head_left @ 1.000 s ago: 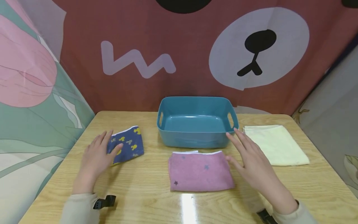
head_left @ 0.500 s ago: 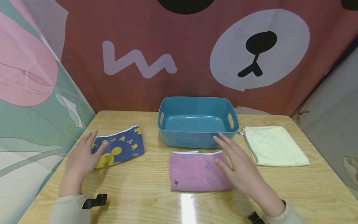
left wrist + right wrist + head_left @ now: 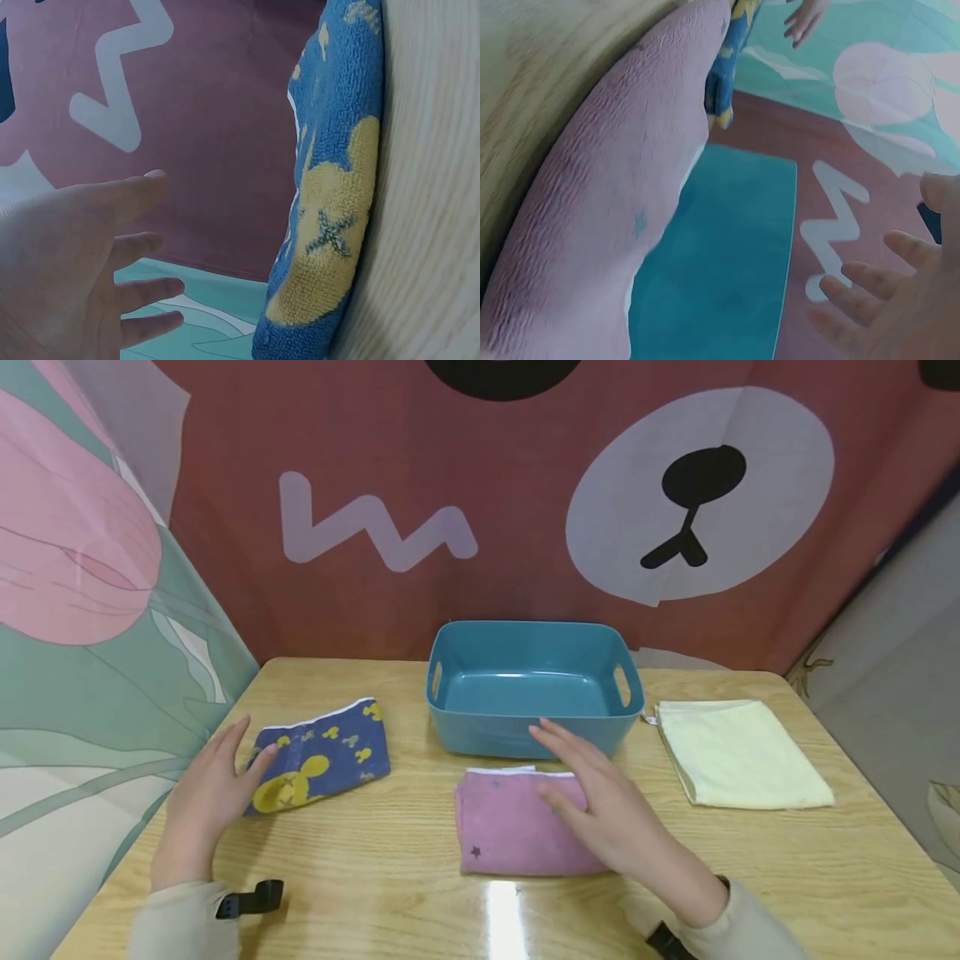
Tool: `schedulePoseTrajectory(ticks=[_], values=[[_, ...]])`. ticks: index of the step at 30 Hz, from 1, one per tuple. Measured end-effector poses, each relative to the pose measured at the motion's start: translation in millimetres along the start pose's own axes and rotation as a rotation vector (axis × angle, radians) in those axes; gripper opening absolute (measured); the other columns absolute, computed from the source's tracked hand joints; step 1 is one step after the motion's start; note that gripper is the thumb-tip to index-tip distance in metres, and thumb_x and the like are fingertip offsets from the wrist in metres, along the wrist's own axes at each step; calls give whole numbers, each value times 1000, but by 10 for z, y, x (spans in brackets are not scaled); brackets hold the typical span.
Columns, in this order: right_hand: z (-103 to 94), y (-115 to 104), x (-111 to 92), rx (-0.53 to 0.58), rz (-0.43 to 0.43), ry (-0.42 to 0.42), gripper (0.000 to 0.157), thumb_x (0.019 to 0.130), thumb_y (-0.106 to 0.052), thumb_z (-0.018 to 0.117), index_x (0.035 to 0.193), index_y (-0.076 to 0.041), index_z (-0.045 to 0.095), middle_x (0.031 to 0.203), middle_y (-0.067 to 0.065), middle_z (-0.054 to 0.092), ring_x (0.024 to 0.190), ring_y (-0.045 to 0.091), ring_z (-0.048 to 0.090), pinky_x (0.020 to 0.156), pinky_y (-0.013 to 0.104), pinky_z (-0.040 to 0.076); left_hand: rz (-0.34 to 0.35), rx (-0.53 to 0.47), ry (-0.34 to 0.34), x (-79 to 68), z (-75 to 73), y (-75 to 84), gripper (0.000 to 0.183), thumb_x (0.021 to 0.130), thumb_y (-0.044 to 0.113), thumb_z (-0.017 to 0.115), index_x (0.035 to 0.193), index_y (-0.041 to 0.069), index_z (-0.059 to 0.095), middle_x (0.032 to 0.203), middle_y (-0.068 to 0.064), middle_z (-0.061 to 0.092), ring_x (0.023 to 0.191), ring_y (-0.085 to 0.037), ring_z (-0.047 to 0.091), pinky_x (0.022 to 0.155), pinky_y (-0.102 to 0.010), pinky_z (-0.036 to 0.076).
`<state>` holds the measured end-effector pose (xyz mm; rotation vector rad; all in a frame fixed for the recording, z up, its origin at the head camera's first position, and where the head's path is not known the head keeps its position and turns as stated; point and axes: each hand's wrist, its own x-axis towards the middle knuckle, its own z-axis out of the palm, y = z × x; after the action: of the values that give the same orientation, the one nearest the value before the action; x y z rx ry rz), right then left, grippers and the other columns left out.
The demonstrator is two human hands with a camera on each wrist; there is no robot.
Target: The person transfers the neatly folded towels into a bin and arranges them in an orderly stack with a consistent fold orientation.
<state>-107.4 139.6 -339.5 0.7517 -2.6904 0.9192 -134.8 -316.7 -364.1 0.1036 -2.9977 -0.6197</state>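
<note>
A folded blue towel (image 3: 337, 747) with yellow mouse-head prints lies on the left of the table. My left hand (image 3: 210, 789) hovers at its left end, fingers spread, holding nothing; in the left wrist view a gap shows between that hand (image 3: 82, 262) and the blue towel (image 3: 330, 217). In the middle lies a folded pink towel (image 3: 510, 827) with small stars. Above its right part hangs my right hand (image 3: 607, 810), fingers extended and nothing in them, covering that corner. The right wrist view shows this hand (image 3: 892, 292) apart from the pink towel (image 3: 607, 195).
Behind the pink towel stands a teal plastic basket (image 3: 525, 735) with handle holes. A folded pale yellow towel (image 3: 742, 756) lies to its right. The wooden table (image 3: 375, 885) meets a printed curtain (image 3: 375, 602) at its back edge.
My right hand has moved left, from beside the pale yellow towel to over the pink towel. My left hand has drawn left, uncovering more of the blue towel. The towels stay put.
</note>
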Motion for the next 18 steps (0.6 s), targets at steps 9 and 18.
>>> schedulePoseTrajectory(ticks=[9,18], values=[[133,-175,186,70,19,-37,52,92,-53,44,141,-45,28,148,-20,23,135,11,26,101,50,33,-36,-17,-46,8,-4,-14,79,94,58,33,148,4,11,145,-33,18,126,-55,19,92,-70,22],[331,-374,411,217,34,-89,48,93,-50,47,138,-46,31,145,-20,29,133,5,27,106,43,29,-93,-69,-43,4,17,-85,79,95,57,30,147,0,11,143,-35,19,124,-56,21,90,-69,25]])
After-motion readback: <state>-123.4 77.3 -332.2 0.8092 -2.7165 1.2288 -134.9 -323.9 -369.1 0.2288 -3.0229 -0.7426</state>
